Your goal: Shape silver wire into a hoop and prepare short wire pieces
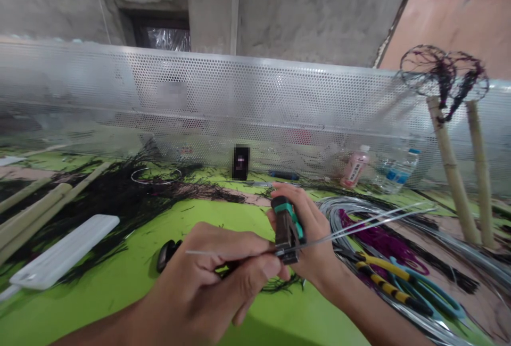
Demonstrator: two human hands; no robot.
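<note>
My left hand [223, 277] is closed in a pinch on a thin metal wire [359, 226] that runs across to the right. My right hand [315, 234] is wrapped round a tool with a green and black handle [288, 223], whose jaws sit on the wire just beside my left fingers. Both hands hover over a bright green table cover [131, 277]. Black strands [115, 197] lie spread over the table behind my left hand.
Yellow-and-black pliers [383, 277] and teal scissors [431, 293] lie at right on coiled wire [399, 213] and purple fibres. A white flat case [66, 250] and bamboo poles [35, 213] lie left. Two upright bamboo sticks [451, 170] carry wire rings. Bottles [355, 167] stand before a perforated metal screen [255, 106].
</note>
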